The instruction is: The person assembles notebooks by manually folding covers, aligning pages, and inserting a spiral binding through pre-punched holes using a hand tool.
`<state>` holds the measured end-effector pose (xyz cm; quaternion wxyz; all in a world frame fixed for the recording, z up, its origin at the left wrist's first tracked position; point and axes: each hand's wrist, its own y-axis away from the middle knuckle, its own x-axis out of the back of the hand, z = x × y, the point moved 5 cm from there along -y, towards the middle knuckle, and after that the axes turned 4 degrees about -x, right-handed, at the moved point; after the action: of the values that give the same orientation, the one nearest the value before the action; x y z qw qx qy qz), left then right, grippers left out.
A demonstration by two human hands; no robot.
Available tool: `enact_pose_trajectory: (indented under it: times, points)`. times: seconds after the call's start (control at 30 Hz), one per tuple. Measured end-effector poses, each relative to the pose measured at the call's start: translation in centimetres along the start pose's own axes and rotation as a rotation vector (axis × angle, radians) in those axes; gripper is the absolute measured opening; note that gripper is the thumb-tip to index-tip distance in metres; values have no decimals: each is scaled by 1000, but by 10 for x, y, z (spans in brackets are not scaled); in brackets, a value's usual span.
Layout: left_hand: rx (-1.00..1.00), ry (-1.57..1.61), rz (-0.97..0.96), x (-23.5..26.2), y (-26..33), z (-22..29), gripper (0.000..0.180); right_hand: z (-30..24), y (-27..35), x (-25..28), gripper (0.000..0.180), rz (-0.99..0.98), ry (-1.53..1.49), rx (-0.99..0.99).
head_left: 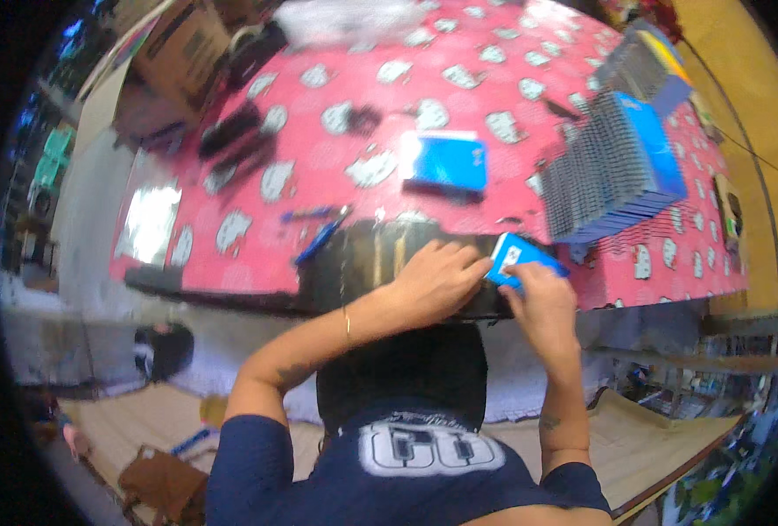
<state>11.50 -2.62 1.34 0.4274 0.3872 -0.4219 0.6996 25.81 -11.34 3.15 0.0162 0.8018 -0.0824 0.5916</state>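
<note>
A small notebook with a blue cover and a pale patch (513,256) lies at the near edge of the table, over a dark mat (367,263). My right hand (544,302) is closed on its near side, thumb and fingers pinched at the cover. From the left, my left hand (442,276) reaches across the mat, its bent fingers closed at the notebook's left edge. Blur hides exactly how those fingertips grip. Beyond my hands lies a short pile of blue notebooks (449,165), its top shining with glare.
Long rows of stacked blue notebooks with ridged bindings (612,167) stand on the right. Blue pen-like tools (319,238) lie left of the mat. Blurred dark objects (236,145) and a cardboard box (174,70) are farther left. A pink patterned cloth (319,167) covers the table.
</note>
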Motion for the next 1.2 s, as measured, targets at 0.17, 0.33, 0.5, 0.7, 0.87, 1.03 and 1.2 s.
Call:
enact_pose_trajectory:
  times: [0.17,0.33,0.5,0.7,0.87,1.03,1.2]
  points:
    - [-57,-16,91,-20,-15,13,64,15,4,-8,21,121,-301,28]
    - [-272,-159,54,-50,-16,50,60,27,31,56,25,465,-356,-80]
    - [-284,117,84,14,-47,63,34,66,39,174,27,848,-183,-103]
    - [-164,684,653,152,-131,53,24,82,11,201,44,813,-1026,123]
    - [-116,1017,523,150,-188,65,30,42,-30,230,53,798,-1054,38]
    - [17,519,622,126,-227,41,31,94,-58,233,39,680,-442,-252]
    - [-32,276,601,111,-223,31,35,96,-57,213,32,683,-94,-250]
